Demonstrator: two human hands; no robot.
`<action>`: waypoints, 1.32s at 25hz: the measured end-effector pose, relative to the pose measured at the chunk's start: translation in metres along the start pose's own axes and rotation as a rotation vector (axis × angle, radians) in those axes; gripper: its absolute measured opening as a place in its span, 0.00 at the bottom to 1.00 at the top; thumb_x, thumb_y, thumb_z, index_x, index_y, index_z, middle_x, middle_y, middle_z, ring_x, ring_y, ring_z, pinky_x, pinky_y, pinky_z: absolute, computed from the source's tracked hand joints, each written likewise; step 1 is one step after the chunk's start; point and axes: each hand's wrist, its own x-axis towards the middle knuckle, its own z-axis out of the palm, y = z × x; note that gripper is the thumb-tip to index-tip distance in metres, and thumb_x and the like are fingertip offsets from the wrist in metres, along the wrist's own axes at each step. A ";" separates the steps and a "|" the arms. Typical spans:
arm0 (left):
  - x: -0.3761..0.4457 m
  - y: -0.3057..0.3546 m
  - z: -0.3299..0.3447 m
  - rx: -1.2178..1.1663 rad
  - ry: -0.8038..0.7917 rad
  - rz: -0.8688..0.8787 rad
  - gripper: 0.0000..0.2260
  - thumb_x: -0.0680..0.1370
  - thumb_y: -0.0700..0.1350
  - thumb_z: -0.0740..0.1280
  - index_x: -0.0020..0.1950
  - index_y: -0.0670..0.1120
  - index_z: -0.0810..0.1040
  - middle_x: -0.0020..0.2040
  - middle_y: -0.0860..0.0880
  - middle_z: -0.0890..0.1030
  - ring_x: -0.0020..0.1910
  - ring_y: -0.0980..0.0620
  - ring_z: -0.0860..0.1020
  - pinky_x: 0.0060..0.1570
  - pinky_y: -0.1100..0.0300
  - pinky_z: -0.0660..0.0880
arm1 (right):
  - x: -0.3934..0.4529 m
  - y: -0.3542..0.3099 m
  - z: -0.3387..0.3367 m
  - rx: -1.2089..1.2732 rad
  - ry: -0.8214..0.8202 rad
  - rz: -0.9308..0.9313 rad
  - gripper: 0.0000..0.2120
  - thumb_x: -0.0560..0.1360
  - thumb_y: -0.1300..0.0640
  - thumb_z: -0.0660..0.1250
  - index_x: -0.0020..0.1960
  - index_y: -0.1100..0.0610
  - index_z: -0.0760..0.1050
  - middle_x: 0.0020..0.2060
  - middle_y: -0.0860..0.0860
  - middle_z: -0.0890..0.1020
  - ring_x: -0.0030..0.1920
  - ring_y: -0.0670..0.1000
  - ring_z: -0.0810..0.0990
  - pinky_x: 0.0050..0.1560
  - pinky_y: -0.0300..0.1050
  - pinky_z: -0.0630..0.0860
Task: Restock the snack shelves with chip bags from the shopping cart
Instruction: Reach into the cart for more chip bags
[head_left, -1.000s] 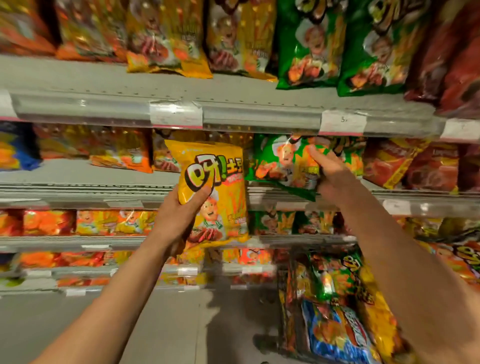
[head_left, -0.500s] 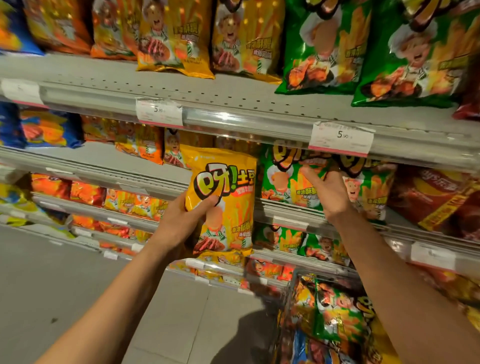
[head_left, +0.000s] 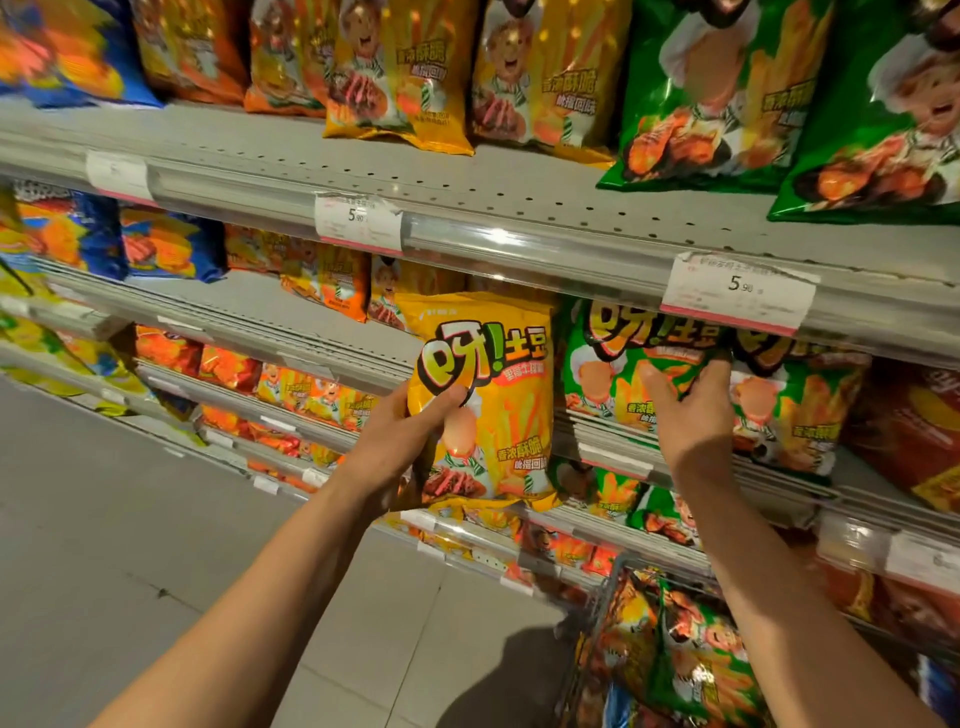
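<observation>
The head view looks along a run of snack shelves. At the centre of the frame the left hand holds a yellow chip bag upright by its left edge, thumb across the front below the big printed logo and the other fingers curled behind it. The bag hangs in front of the second shelf, its top just under the rail of the top shelf, and it is not resting on any board.

Just right of centre the right hand reaches onto the same shelf level and grips a green chip bag that stands there, the thumb on its front and the fingers curled over its right edge, tucked between it and a second green bag beside it. Further right on that shelf lie dark red bags.

Across the top of the frame the upper shelf carries yellow bags in the middle, large green bags at the upper right and a blue bag at the upper left. Two white price tags sit on its front rail, the right-hand one directly above the right hand.

In the lower right corner the wire rim of the shopping cart shows, with more chip bags piled inside, green and orange among them. Lower shelves with orange and yellow bags run off to the left, above a grey tiled floor.
</observation>
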 end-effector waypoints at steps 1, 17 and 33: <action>0.001 -0.001 -0.002 -0.011 -0.004 0.001 0.17 0.76 0.57 0.73 0.53 0.44 0.82 0.46 0.42 0.82 0.44 0.39 0.78 0.53 0.44 0.75 | -0.003 -0.001 0.000 -0.005 0.009 -0.053 0.20 0.78 0.52 0.71 0.56 0.64 0.65 0.42 0.53 0.71 0.43 0.53 0.70 0.45 0.49 0.65; 0.108 0.046 -0.140 -0.107 -0.090 0.137 0.07 0.80 0.48 0.70 0.55 0.47 0.80 0.37 0.62 0.85 0.36 0.67 0.82 0.33 0.75 0.73 | -0.063 -0.110 0.160 -0.144 -0.086 -0.211 0.13 0.80 0.56 0.67 0.64 0.56 0.77 0.58 0.49 0.82 0.57 0.45 0.79 0.62 0.44 0.75; 0.169 0.025 -0.030 0.291 -0.371 0.293 0.29 0.76 0.60 0.71 0.73 0.52 0.68 0.69 0.50 0.76 0.66 0.46 0.76 0.56 0.56 0.74 | -0.098 -0.093 0.160 -0.560 0.011 0.019 0.33 0.78 0.58 0.70 0.79 0.52 0.60 0.69 0.52 0.75 0.69 0.53 0.73 0.65 0.45 0.73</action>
